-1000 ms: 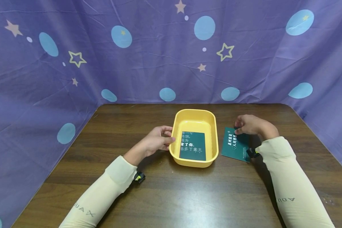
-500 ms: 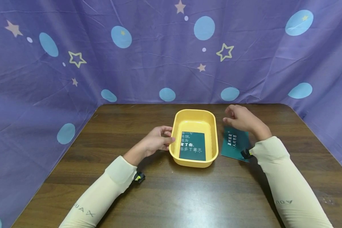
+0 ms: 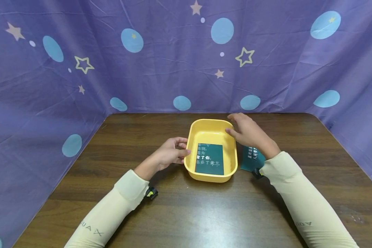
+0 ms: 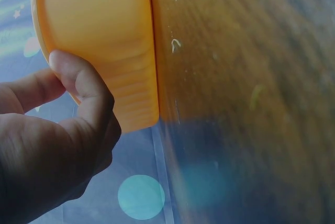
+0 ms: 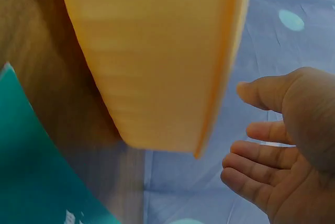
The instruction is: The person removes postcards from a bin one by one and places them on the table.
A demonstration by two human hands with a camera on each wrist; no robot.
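A yellow plastic bin (image 3: 212, 178) sits on the table in the head view, with a dark green card (image 3: 209, 168) with pale lettering lying flat inside. My left hand (image 3: 167, 154) pinches the bin's left rim; in the left wrist view the thumb (image 4: 73, 69) lies at the lip. Beyond the bin's right rim, near its far corner, my right hand (image 3: 251, 132) is raised with fingers spread and holds nothing. A second green card (image 3: 249, 160) lies on the table to the right of the bin, partly hidden under the right hand and wrist.
The brown wooden table (image 3: 204, 213) ends at the back and sides against a purple curtain (image 3: 161, 75) with stars and blue dots. A small black device (image 3: 152, 193) is strapped at the left wrist.
The right hand, earlier at the green card on the right, has risen away from it and moved left to the bin's far right rim. Left hand, bin and cards have stayed put.
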